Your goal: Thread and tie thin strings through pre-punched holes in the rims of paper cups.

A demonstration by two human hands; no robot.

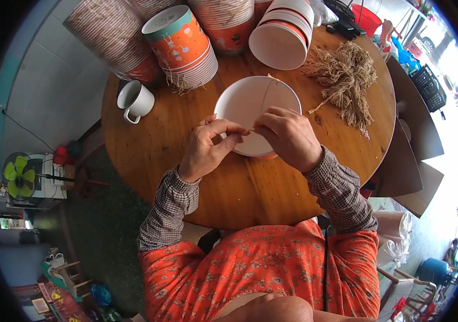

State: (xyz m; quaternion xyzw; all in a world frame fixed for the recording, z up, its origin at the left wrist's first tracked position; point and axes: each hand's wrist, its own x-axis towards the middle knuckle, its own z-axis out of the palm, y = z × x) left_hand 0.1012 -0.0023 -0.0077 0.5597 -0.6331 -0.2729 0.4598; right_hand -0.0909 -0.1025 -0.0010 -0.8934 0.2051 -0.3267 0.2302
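Note:
A round tub (234,104), white inside with a hint of orange at its near side, stands on the wooden table in front of me. A thin length of twine (266,96) hangs from its far rim across the opening toward my hands. My left hand (207,145) pinches the twine's end between thumb and forefinger over the tub's near part. Close beside it, my right hand (289,135) is closed with its fingertips on the same twine. The right fingers partly hide the twine.
Stacked orange tubs (180,48) and tilted white-lined tubs (280,45) line the table's far side. A white enamel mug (136,102) stands at the left. At the right lies a heap of tan twine (350,80). Open cardboard (401,161) sits beyond the table's right edge.

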